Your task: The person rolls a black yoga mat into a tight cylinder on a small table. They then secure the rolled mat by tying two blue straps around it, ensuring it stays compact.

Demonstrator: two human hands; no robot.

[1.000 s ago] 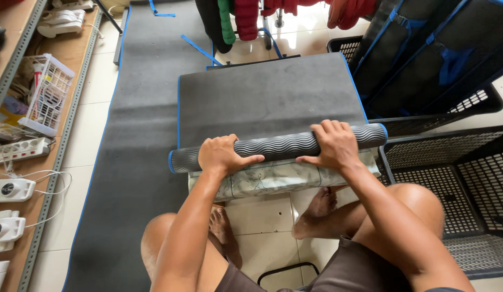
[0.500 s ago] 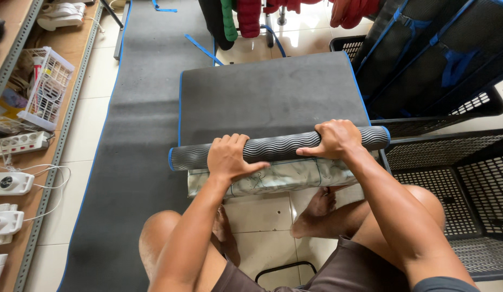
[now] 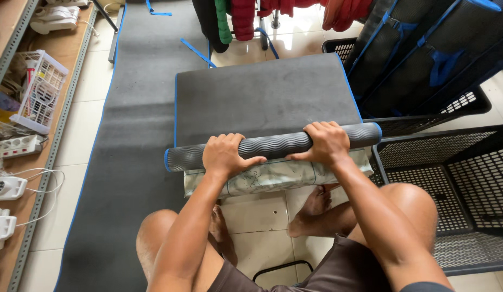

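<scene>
A dark grey foam mat with blue edges (image 3: pixel 262 92) lies flat ahead of me, its near end wound into a ridged roll (image 3: pixel 273 145). My left hand (image 3: pixel 225 154) grips the roll left of its middle. My right hand (image 3: pixel 326 141) grips it right of the middle. Under the roll lies a pale patterned cushion or bag (image 3: pixel 278 176). My bare feet rest on the tiled floor below it.
A long grey mat (image 3: pixel 132 108) runs along the floor beneath. Black plastic crates (image 3: pixel 451 178) stand at my right, with rolled dark mats (image 3: pixel 424 48) in the far one. A wooden shelf (image 3: pixel 24 135) with a white basket and power strips lines the left. Clothes hang at the back.
The roll has shifted a little further from me, and both hands have turned slightly forward over it. My head has tilted a bit.
</scene>
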